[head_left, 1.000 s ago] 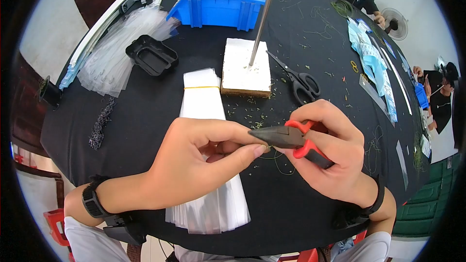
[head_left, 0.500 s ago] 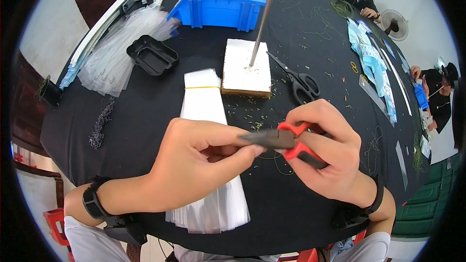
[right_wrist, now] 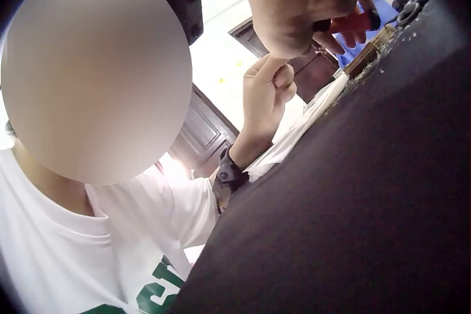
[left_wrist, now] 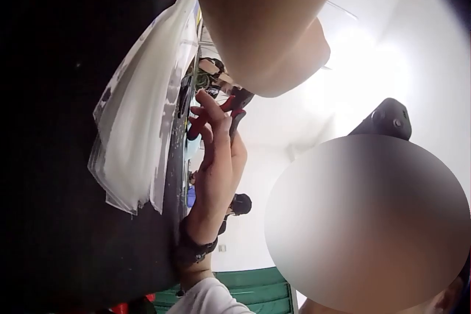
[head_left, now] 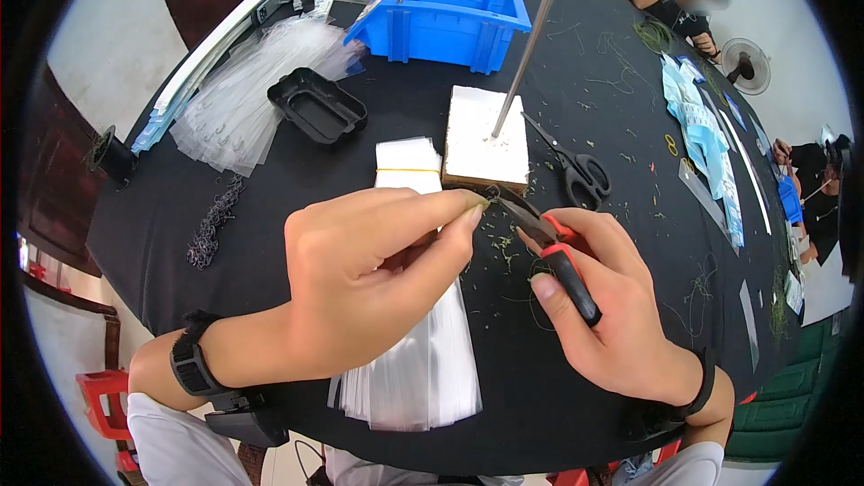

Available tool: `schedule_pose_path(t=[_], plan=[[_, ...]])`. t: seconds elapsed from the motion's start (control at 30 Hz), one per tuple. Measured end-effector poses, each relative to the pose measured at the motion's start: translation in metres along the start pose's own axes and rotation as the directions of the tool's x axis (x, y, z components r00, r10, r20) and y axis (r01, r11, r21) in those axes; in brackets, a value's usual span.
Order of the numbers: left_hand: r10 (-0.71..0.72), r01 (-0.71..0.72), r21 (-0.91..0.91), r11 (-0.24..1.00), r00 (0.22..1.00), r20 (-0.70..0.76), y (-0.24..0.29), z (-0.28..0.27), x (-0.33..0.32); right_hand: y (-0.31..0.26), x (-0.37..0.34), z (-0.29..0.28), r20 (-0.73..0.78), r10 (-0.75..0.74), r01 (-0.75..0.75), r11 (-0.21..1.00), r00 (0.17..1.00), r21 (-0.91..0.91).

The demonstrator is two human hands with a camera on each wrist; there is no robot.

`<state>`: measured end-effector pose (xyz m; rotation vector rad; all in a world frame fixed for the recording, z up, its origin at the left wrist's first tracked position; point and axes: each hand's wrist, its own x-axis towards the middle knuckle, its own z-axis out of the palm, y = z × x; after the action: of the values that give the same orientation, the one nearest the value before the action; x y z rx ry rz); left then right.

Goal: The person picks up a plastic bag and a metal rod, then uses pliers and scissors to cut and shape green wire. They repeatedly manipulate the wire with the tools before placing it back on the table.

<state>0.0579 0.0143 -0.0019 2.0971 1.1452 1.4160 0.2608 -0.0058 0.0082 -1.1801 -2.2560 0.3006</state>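
Over black cloth (head_left: 243, 292), near the white block (head_left: 475, 144).
Gripping pliers (head_left: 569, 277) in the right hand (head_left: 625, 324), slanted toward something small, green (head_left: 487, 204) pinched in the left hand (head_left: 360, 279); apart.

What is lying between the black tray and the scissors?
The white-topped block with a metal rod and, nearer the tray, the top end of the banded sleeves, in the head view.

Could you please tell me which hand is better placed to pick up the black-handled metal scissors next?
Probably the right hand: the scissors lie nearer it, though it would first have to release the red-and-black pliers. The left hand, farther off, pinches a small green piece.
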Motion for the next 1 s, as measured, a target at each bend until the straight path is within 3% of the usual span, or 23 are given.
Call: schedule_pose_path(t=[0.23,0.33,0.67,0.73,0.83,0.93,1.0], plan=[[0.027,-0.027,0.003,1.000,1.000,-0.007,-0.001,0.001,-0.001,-0.002,0.001,-0.002,0.011,0.015,-0.015,1.000,1.000,-0.009],[0.030,-0.030,0.002,1.000,1.000,-0.006,-0.002,0.002,-0.002,0.002,0.001,-0.001,-0.011,-0.043,0.042,0.998,0.999,-0.042],[0.304,-0.297,0.128,0.946,0.952,-0.043,-0.006,0.004,0.002,-0.001,-0.003,-0.007,0.139,0.109,-0.148,0.939,0.984,0.311],[0.300,-0.292,0.139,0.946,0.953,-0.041,-0.006,0.004,0.001,-0.003,0.000,-0.012,0.205,0.137,-0.200,0.923,0.969,0.329],[0.272,-0.263,0.160,0.952,0.961,-0.043,-0.005,0.002,0.002,-0.001,0.001,-0.009,0.183,0.125,-0.186,0.909,0.975,0.372],[0.267,-0.253,0.169,0.953,0.961,-0.069,-0.007,0.001,0.003,-0.003,0.000,-0.005,0.133,0.174,-0.219,0.794,0.976,0.567],[0.282,-0.264,0.171,0.949,0.955,-0.094,-0.010,0.001,0.004,-0.006,-0.001,-0.009,0.249,0.177,-0.298,0.722,0.952,0.625]])
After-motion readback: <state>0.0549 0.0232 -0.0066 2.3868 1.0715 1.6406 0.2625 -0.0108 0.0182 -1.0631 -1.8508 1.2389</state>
